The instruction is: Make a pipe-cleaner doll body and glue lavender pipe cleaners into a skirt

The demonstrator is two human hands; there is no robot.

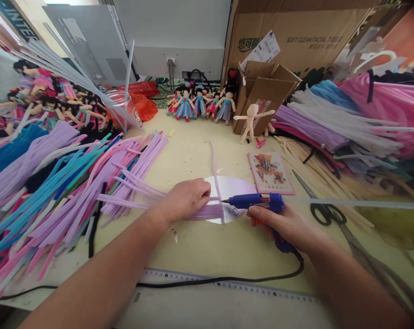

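Note:
My right hand [273, 221] grips a blue hot glue gun [249, 200], a long clear glue stick [357, 203] jutting from its back. The gun's nozzle points left and meets, or nearly meets, an upright lilac pipe cleaner [215, 171]. Several lilac pipe cleaners [207, 212] lie side by side across a shiny silver oval sheet [239, 183], their right ends at the upright one. My left hand [191, 196] is closed over these strips, fingers pinched on a lilac pipe cleaner beside the nozzle. The fingertips are partly hidden.
Bundles of coloured pipe cleaners [66, 183] cover the left side. Scissors [325, 210] and a picture card [271, 172] lie at right. Small dolls [200, 103] and a cardboard box [261, 96] stand behind. The black cord [227, 278] crosses the front beside a ruler [254, 289].

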